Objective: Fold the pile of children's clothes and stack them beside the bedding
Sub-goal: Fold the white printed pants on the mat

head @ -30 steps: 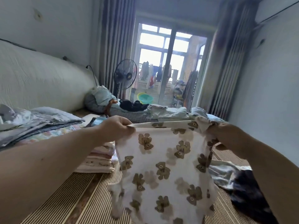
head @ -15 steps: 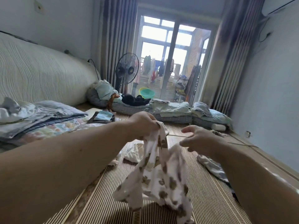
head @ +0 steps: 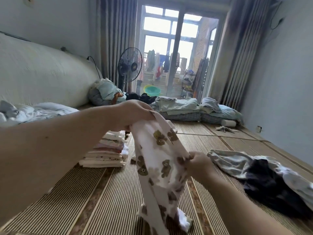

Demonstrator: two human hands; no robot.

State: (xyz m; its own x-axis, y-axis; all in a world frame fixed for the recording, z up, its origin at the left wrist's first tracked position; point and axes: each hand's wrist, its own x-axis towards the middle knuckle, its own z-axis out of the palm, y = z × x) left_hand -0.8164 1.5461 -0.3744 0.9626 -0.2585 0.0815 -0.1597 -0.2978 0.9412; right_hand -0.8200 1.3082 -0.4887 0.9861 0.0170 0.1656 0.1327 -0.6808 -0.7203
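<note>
white printed garment (head: 159, 160) between both hands

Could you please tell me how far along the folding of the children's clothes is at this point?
Done: a folded stack sits on the mat beside the bedding. In hand: the left hand and right hand grip a printed garment. Left: a loose pile of clothes at the right.

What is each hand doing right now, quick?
Left hand: closed, gripping the top of the brown-print white garment.
Right hand: closed, pinching the same garment's edge lower down.
</note>
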